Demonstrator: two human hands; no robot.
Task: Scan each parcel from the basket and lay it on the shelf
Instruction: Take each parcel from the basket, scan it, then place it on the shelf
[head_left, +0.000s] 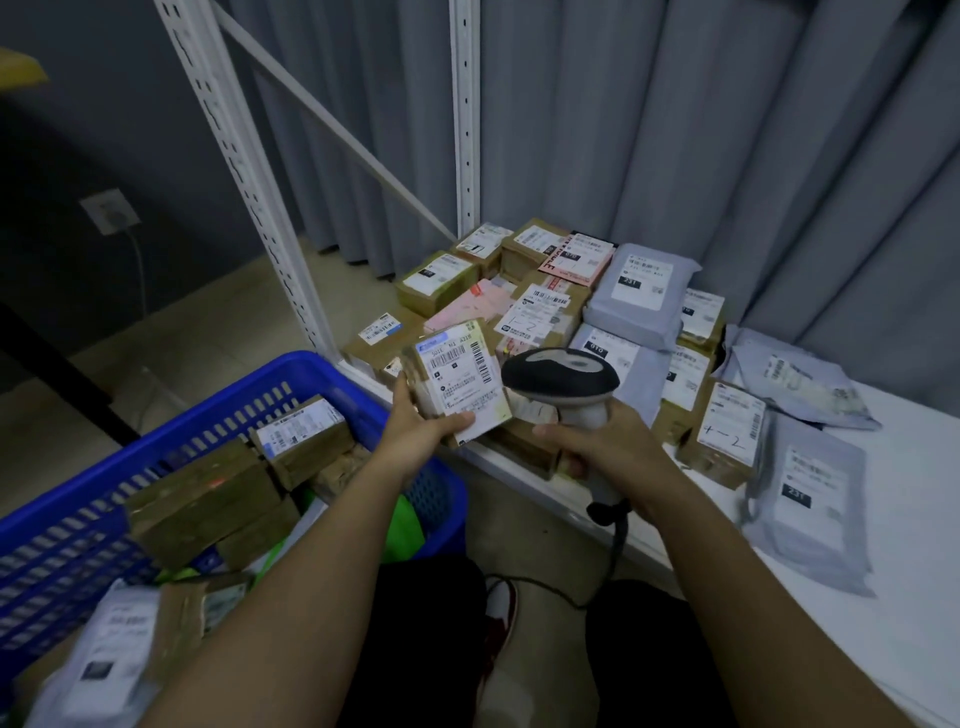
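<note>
White flat shelf (914, 467) is carrying a messy pile of brown cardboard boxes and soft grey poly mailers. Blue slotted plastic basket (78, 519) is sitting at the left, holding more taped boxes. Left hand (415, 431) is gripping a small cardboard parcel (460, 379), label up, over the shelf edge. Right hand (613, 447) is wrapping around the rounded grey scanner (563, 382) just beside it.

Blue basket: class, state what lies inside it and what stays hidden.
Inside the blue basket lie brown cardboard parcels, one labelled parcel and a grey mailer bag. Something green shows beneath; the parcels cover the basket's bottom.
</note>
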